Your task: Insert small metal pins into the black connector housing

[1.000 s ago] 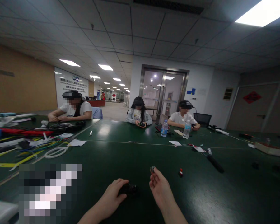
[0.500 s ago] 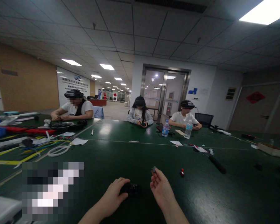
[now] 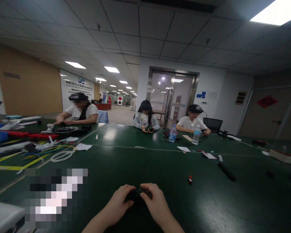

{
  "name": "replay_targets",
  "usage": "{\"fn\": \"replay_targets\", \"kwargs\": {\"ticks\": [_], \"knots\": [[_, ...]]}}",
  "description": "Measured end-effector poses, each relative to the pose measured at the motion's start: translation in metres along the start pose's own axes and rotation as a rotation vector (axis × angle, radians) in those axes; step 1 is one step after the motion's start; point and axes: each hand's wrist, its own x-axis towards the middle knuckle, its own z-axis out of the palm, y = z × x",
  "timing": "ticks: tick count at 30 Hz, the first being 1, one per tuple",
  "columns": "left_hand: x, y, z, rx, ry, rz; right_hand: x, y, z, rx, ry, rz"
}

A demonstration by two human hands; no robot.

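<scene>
My left hand (image 3: 118, 202) is closed around the left side of a small black object (image 3: 134, 196) low over the green table. What kind of object it is stays unclear, as it is dark and partly covered by fingers. My right hand (image 3: 155, 199) meets it from the right, thumb and fingers pinched at its right end. A small dark piece (image 3: 140, 190) appears at those right fingertips, mostly hidden. Off to the right on the tabletop lies a small red and white item (image 3: 190, 179).
A black-handled tool (image 3: 226, 170) and paper scraps lie to the right. Two water bottles (image 3: 172, 133) stand farther back. Cables (image 3: 61, 156) and tools crowd the left side. Three people sit across the green table (image 3: 106, 168).
My right hand has moved left and down, bringing the small piece from mid-air to the black object. My left hand has stayed on the object.
</scene>
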Motion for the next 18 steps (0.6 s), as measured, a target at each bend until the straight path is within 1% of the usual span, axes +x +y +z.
{"fn": "replay_targets", "kwargs": {"ticks": [3,5,10,18], "knots": [[0.0,0.002,0.0,-0.006,0.008,-0.004,-0.003,-0.001,0.005,-0.166,-0.14,-0.046],[0.0,0.002,0.0,-0.004,0.012,-0.011,-0.004,-0.003,0.005,-0.227,-0.179,-0.056],[-0.001,-0.002,0.0,-0.011,0.009,0.009,-0.005,-0.007,0.004,-0.267,-0.203,-0.038],[0.0,-0.005,0.002,-0.008,-0.002,0.011,-0.009,-0.01,0.004,-0.282,-0.192,-0.039]]}}
